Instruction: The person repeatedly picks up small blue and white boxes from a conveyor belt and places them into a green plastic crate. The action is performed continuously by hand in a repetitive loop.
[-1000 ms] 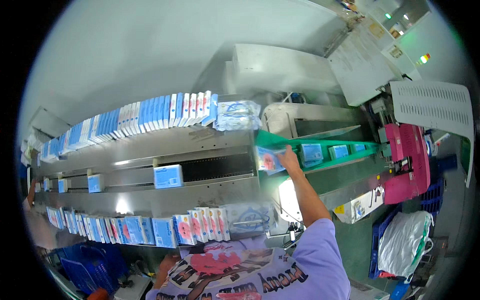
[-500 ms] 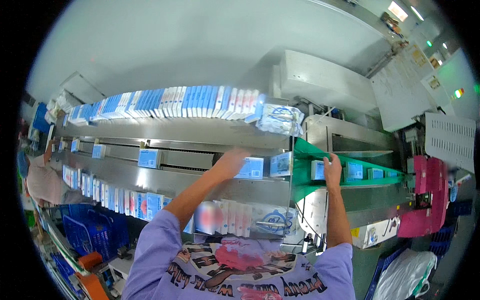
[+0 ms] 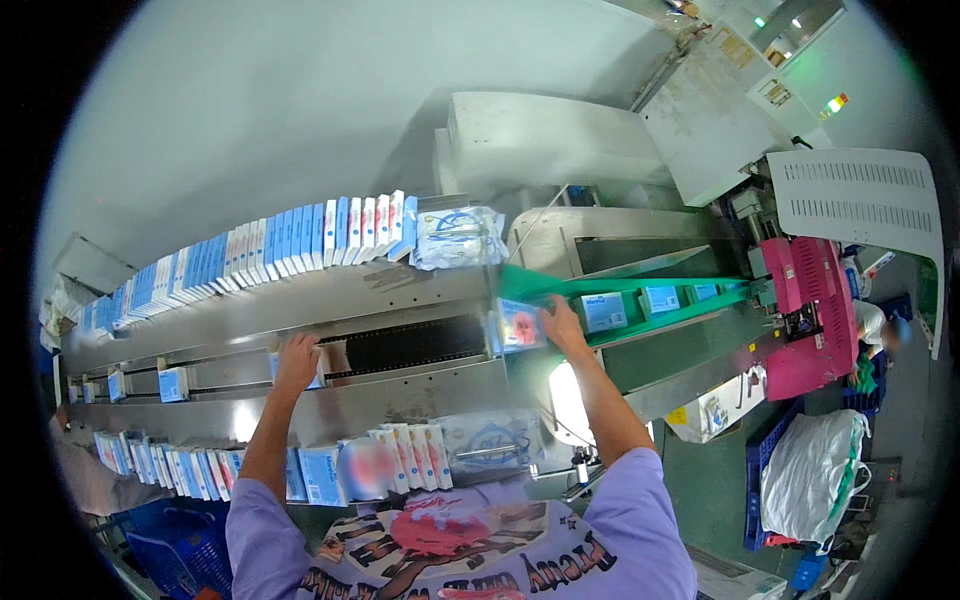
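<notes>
My left hand (image 3: 297, 358) lies over a small blue and white box (image 3: 318, 372) on the steel conveyor (image 3: 400, 345), fingers curled on it. At the near end of the green belt (image 3: 560, 290), my right hand (image 3: 560, 325) grips a blue box with a red picture (image 3: 520, 326). Three more blue boxes (image 3: 603, 311) ride the green belt toward a pink machine (image 3: 810, 300).
Rows of upright blue and white boxes line the far shelf (image 3: 270, 240) and the near edge (image 3: 300, 465), each with a clear plastic bag (image 3: 458, 235) at its right end. There is a white sack (image 3: 810, 470) on the floor at the right, and another person (image 3: 880, 330) beyond the machine.
My left hand has swung left along the conveyor, from beside the right hand onto a box farther left. My right hand stays at the green belt's near end.
</notes>
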`<state>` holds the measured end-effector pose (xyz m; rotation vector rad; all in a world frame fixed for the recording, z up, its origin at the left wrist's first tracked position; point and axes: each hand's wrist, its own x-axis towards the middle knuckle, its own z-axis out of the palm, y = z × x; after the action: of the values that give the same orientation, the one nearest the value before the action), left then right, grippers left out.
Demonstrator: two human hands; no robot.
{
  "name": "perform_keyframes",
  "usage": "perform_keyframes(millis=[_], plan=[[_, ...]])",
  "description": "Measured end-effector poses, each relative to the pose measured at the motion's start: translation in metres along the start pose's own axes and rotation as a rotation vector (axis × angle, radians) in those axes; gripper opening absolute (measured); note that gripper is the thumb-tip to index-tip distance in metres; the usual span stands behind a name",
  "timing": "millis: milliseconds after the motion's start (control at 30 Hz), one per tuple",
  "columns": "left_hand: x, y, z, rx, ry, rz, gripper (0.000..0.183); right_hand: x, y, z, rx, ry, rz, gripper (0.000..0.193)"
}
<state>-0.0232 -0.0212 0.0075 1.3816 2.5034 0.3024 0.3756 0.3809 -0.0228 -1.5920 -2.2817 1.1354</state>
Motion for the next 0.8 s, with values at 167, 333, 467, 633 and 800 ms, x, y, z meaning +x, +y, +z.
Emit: perform_keyframes(millis=[167, 333, 467, 633, 800], plan=[[0.004, 0.021, 0.020, 0.011, -0.038, 0.039, 0.028, -0.002, 0.001, -0.002, -0.204, 0.072, -0.010, 0.070], [0.022, 0.051, 0.032, 0.011, -0.088, 0.082, 0.029, 0.006, 0.007, -0.019, -0.189, 0.088, 0.029, 0.071], [0.022, 0.077, 0.029, -0.200, 0.053, 0.103, 0.030, 0.010, 0.012, -0.034, -0.256, 0.273, -0.068, 0.060], [-0.005, 0.015, 0.005, -0.205, 0.137, -0.074, 0.034, -0.020, -0.014, -0.038, 0.070, 0.220, -0.269, 0.038], [-0.020, -0.086, -0.017, 0.021, 0.210, -0.242, 0.033, -0.047, -0.037, -0.020, 0.026, 0.115, -0.260, 0.036]])
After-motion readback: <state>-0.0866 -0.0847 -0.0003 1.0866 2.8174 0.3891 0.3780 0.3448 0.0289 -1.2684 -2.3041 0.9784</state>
